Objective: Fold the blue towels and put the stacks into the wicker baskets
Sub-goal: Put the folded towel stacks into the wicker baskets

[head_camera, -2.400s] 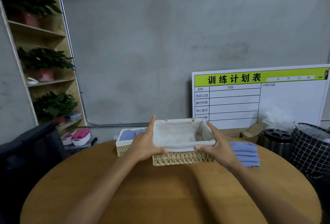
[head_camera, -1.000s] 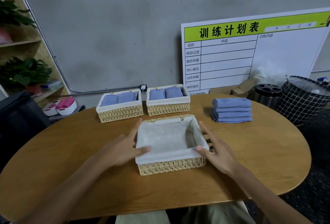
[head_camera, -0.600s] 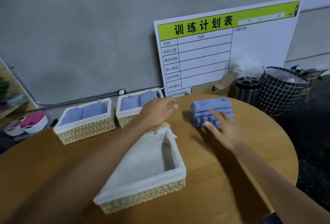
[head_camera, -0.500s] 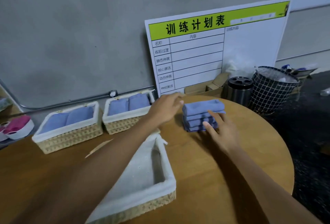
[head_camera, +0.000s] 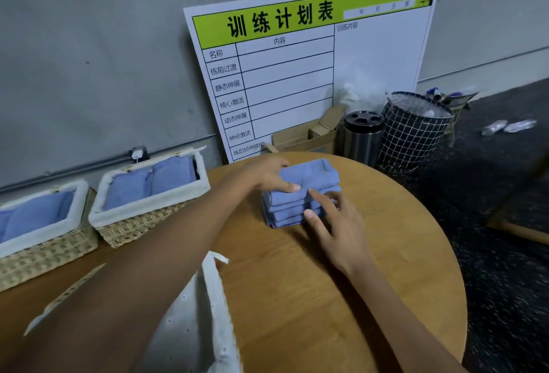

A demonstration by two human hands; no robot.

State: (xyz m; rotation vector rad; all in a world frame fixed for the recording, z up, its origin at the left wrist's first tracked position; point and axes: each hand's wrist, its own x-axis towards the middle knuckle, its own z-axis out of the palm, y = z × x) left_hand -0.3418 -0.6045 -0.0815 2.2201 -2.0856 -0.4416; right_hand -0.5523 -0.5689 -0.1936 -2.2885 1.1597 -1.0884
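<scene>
Gripping towel stack (head_camera: pixel 306 194): left hand (head_camera: pixel 267 176) top, right hand (head_camera: pixel 335 224) front.

My 2 arms reach forward, the left crossing in from the lower left. My left hand (head_camera: pixel 269 175) curls its fingers with the thumb pinching inward; my right hand (head_camera: pixel 335 224) has fingers extended, slightly spread, fingertips pressing forward.
</scene>
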